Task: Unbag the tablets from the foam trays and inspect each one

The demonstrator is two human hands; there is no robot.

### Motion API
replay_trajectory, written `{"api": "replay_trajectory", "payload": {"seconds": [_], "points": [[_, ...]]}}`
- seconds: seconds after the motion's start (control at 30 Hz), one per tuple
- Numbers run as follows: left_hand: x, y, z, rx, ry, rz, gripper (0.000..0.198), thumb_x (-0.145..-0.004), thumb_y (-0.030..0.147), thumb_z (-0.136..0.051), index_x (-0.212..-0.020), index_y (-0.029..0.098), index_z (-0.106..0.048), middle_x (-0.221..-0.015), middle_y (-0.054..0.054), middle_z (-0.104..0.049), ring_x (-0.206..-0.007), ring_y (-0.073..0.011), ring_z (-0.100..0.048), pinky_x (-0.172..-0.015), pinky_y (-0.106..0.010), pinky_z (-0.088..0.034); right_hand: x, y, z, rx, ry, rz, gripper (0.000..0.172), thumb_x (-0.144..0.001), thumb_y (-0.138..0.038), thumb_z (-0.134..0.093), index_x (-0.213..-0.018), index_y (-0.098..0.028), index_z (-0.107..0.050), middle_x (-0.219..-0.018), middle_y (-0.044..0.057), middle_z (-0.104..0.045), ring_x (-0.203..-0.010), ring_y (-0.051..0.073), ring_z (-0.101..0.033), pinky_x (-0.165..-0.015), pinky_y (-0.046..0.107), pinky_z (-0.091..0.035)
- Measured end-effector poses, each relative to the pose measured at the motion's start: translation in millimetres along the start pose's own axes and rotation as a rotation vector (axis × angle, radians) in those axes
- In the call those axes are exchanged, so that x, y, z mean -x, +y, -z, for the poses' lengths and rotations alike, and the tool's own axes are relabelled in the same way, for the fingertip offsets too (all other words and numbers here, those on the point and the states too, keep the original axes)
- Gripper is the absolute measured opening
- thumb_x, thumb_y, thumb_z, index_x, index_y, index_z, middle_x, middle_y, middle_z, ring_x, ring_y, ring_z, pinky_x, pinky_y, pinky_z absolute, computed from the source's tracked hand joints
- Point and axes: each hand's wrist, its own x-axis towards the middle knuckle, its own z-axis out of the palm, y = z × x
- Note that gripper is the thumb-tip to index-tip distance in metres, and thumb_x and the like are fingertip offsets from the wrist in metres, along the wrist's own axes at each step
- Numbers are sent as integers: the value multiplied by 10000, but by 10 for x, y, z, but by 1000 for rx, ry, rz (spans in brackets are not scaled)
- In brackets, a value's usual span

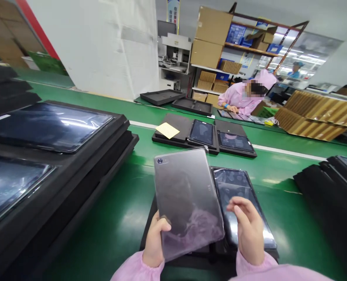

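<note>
My left hand (156, 237) grips a tablet (187, 195) by its lower left edge, thumb lying on the grey back. The tablet is tilted up, its camera at the top left corner, and a clear film covers it. My right hand (249, 228) is off to the right of that tablet, fingers loosely bent and apart from the thumb, with nothing seen between them. Behind the right hand, a second tablet (234, 183) lies screen up in a black foam tray (212, 259). The held tablet hides part of this tray.
Black foam trays with tablets (50, 125) are stacked at the left, and more black trays (322, 183) at the right. Ahead lie foam trays (182, 125) with tablets and a yellow paper (168, 130). Across the green bench (117, 230), a co-worker (242, 95) leans over tablets.
</note>
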Motion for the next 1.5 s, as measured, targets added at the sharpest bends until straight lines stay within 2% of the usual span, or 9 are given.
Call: {"api": "replay_trajectory", "payload": {"seconds": [0.1, 0.27, 0.47, 0.57, 0.7, 0.87, 1.07, 1.33, 1.5], "points": [[1, 19, -16, -19, 21, -41, 231, -402, 123, -620, -615, 207, -640, -517, 71, -524, -525, -128, -508, -570, -268, -442, -22, -9, -92, -37, -184, -223, 435, -713, -474, -787, -1055, -217, -713, -972, 103, -766, -873, 268, -728, -764, 398, -600], [28, 43, -58, -196, -142, -89, 305, -537, 203, -737, -841, 201, -761, -799, -26, -766, -932, -280, -709, -782, -321, -539, -88, -297, -193, -224, -546, -415, 324, -709, -373, -734, -975, -188, -732, -858, 57, -773, -798, 243, -729, -744, 371, -588], [-14, 41, -24, -318, -347, -302, 499, -707, 398, -814, -1193, 335, -718, -1474, -36, -589, -1436, -297, -443, -1133, -419, -434, -207, -786, -167, 119, -511, -79, 309, -746, -242, -568, -1002, -204, -736, -893, 28, -778, -789, 209, -710, -794, 348, -578], [43, 93, 14, -330, -374, -254, 513, -684, 534, -798, -1149, 324, -750, -1481, -49, -580, -1445, -361, -420, -1107, -488, -470, -101, -925, -318, 437, -527, 134, 336, -802, -228, -539, -1072, -201, -736, -923, 61, -780, -773, 231, -726, -785, 382, -590], [89, 227, 103, -278, -201, -154, 606, -689, 707, -697, -1126, 293, -764, -1349, -62, -686, -1387, -399, -488, -1052, -489, -529, -27, -927, -327, 218, -728, 162, 312, -852, -319, -582, -1083, -213, -761, -1008, 69, -791, -880, 236, -768, -747, 338, -627], [-27, 383, 235, -498, 51, -235, 646, -632, 518, -807, -1219, 265, -712, -1268, -30, -730, -1341, -333, -554, -993, -356, -579, -255, -632, 276, 129, -382, 21, 331, -831, -334, -641, -1107, -194, -758, -1012, 91, -802, -866, 243, -778, -807, 383, -632], [-102, 449, 267, -650, 63, -157, 688, -580, 469, -803, -1224, 255, -692, -1267, -33, -729, -1202, -343, -655, -862, -358, -630, -434, -137, 917, 638, -6, -273, 455, -871, -357, -552, -1240, -121, -677, -1247, 172, -708, -1114, 314, -698, -980, 455, -550], [-75, 461, 105, -1582, 433, -706, 816, -677, 680, -434, -1262, 140, -610, -1487, -200, -525, -1413, -448, -418, -1174, -618, -293, -465, 197, 1031, 779, -164, -469, 347, -867, -436, -631, -997, -135, -742, -1072, 185, -744, -1026, 370, -704, -904, 451, -522], [-209, 349, 244, -1675, 316, -352, 817, -732, 661, -390, -1356, 148, -509, -1244, -159, -691, -1148, -405, -654, -968, -491, -528, -455, 218, 999, 760, -194, -464, 359, -892, -390, -609, -1078, -97, -697, -1135, 214, -708, -1149, 378, -630, -1014, 467, -435]]}}
